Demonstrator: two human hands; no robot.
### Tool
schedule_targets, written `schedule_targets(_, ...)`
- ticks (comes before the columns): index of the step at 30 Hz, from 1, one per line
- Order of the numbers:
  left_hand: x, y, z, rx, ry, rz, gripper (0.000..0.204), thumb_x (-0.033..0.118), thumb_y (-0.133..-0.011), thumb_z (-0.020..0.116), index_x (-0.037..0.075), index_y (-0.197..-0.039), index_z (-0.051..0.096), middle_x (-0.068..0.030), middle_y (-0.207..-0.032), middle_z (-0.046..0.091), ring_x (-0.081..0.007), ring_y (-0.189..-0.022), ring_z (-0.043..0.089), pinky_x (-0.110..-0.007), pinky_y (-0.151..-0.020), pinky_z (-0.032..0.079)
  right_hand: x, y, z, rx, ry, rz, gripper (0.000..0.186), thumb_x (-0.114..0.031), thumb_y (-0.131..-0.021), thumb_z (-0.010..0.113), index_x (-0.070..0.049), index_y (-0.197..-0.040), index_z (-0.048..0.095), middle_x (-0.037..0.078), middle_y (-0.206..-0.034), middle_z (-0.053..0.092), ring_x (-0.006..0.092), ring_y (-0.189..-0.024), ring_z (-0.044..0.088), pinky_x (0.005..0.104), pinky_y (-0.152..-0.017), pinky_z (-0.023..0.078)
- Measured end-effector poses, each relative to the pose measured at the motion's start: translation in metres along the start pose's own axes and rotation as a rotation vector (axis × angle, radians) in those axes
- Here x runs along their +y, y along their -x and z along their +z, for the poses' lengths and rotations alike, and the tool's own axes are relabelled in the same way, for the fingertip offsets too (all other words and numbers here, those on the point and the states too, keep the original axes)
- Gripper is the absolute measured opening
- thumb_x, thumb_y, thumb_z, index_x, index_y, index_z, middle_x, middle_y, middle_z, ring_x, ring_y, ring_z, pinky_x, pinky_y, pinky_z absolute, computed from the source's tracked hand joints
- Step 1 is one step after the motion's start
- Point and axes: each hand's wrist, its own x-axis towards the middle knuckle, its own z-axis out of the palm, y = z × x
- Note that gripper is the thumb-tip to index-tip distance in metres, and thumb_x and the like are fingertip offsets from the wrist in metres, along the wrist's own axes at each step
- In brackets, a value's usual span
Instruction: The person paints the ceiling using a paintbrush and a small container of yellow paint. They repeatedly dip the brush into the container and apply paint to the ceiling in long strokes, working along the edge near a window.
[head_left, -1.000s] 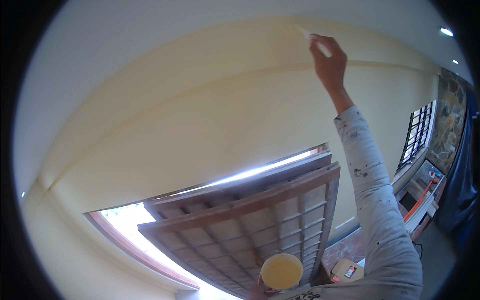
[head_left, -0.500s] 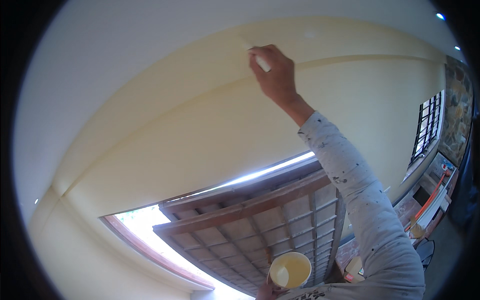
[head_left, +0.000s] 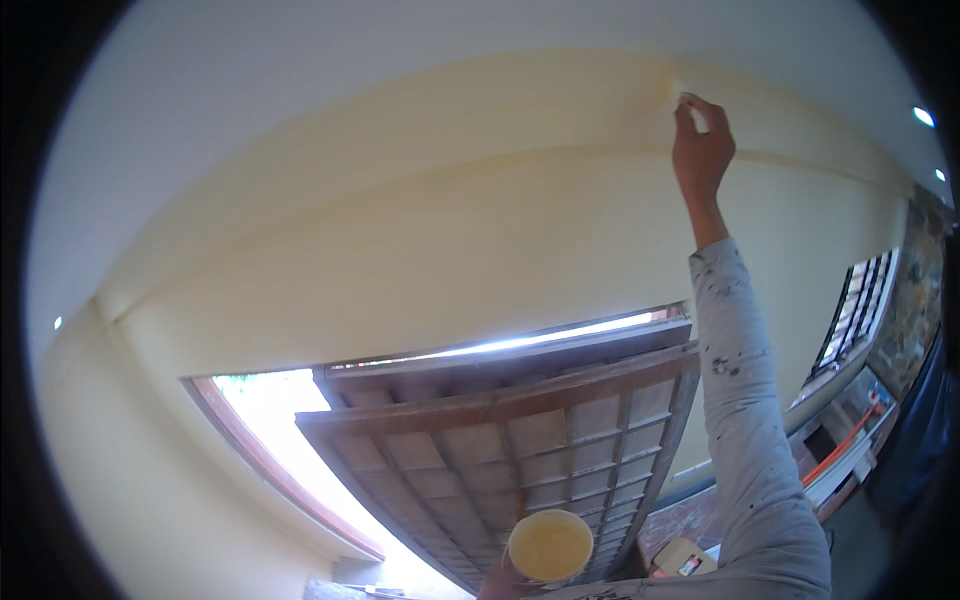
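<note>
My right hand (head_left: 705, 150) is raised high at the top of the cream-yellow wall (head_left: 450, 230), closed around the white handle of a paintbrush (head_left: 700, 121). The brush's tip meets the wall just under the white ceiling (head_left: 330, 90), though the bristles are hard to make out. Low in the view, my left hand (head_left: 500, 580) holds a pale bucket (head_left: 514, 562) with yellow paint (head_left: 552, 548) in it. That hand shows only in part, at the bucket's left side. Paint spots mark the light sleeve of my right arm.
Below me stands a large brown gridded panel (head_left: 480, 425), beside a bright opening with a reddish frame (head_left: 240, 440). To the right are a barred window (head_left: 855, 300), a stone wall (head_left: 905, 300) and a surface holding an orange-red long item (head_left: 840, 450). A cardboard-coloured box (head_left: 682, 557) sits lower right.
My right hand has moved to the right along the top of the wall with the paintbrush. The bucket appears slightly further left, and the whole view has shifted a little.
</note>
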Motion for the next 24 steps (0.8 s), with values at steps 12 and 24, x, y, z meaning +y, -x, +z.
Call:
schedule_targets(12, -0.001, 0.03, -0.044, 0.159, -0.088, 0.14, 0.085, 0.011, -0.083, 0.087, 0.007, -0.159, 0.048, -0.0136, -0.139, 0.07, -0.0177, -0.104, 0.076, -0.031, -0.072, 0.064, -0.323, 0.12, 0.142, -0.222, -0.405, -0.178, 0.01, -0.011, -0.092, 0.078, -0.009, -0.102, 0.075, 0.009, -0.096, 0.071, 0.0319, -0.084, 0.074, 0.0424, -0.073, 0.059)
schedule_targets(24, 0.008, 0.052, -0.094, 0.374, -0.361, 0.377, 0.085, 0.012, -0.084, 0.086, 0.007, -0.16, 0.047, -0.0133, -0.138, 0.07, -0.0169, -0.105, 0.075, -0.031, -0.071, 0.064, -0.31, 0.117, 0.131, -0.064, -0.358, 0.06, 0.011, -0.009, -0.092, 0.077, -0.01, -0.102, 0.073, 0.013, -0.099, 0.069, 0.0351, -0.087, 0.072, 0.0459, -0.074, 0.058)
